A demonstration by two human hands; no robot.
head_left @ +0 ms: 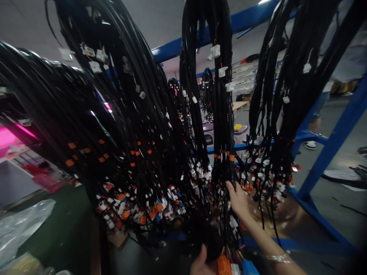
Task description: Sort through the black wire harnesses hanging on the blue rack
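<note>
Bundles of black wire harness point(222, 126) hang from a blue rack, wrapped with orange tape bands above their connector ends. My right hand point(239, 202) is closed round the lower part of the middle harness bundle, thumb to the front, its other fingers partly hidden. Below that hand, wires run down to large orange connectors point(224, 265) and a blue connector point(250, 267) at the bottom edge. My left hand point(202, 264) is beside these connectors, thumb raised and apart. Its other fingers are mostly cut off by the frame, and no clear grip shows.
Thick harness bundles point(114, 95) crowd the left, with many white, orange and blue connectors low down. Another bundle point(286, 76) hangs at right near a slanted blue rack post point(332, 149). Clear plastic bags point(31, 225) lie at lower left. A person's shoe point(310, 145) shows behind the rack.
</note>
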